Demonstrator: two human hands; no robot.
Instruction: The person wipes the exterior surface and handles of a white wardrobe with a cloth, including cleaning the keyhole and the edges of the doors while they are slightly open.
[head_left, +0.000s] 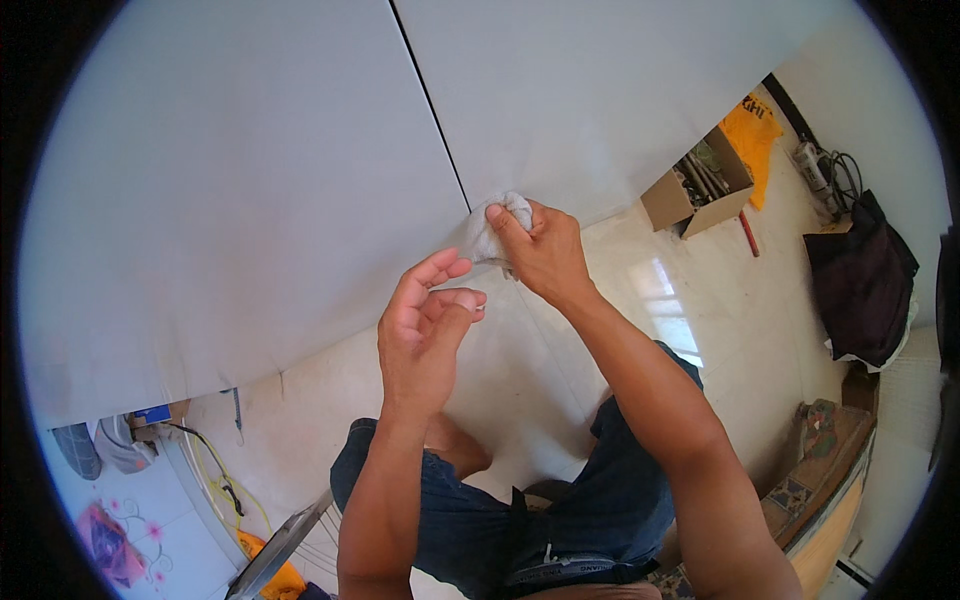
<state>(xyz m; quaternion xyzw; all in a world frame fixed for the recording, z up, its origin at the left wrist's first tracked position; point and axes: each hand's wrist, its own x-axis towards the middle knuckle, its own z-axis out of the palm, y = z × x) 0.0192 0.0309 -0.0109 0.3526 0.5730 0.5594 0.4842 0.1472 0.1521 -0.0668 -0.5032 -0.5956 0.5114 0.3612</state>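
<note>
My right hand (544, 244) grips a folded, light grey cloth (491, 232), its thumb pressed on top. The cloth lies by the lower end of a dark narrow gap (431, 105) between two large white panels (247, 180); whether it touches them I cannot tell. Just left of and below the cloth is my left hand (427, 315), palm partly upturned and fingers curled but apart. A small pale bit shows by its fingertips, too small to identify.
Right of the panels, a cardboard box (720, 214) of mixed items stands on the tiled floor beside a yellow bag (754, 142) and a red rod (748, 234). Dark fabric (859, 285) lies farther right. Cables (214, 480) are at lower left, near a metal frame (281, 544).
</note>
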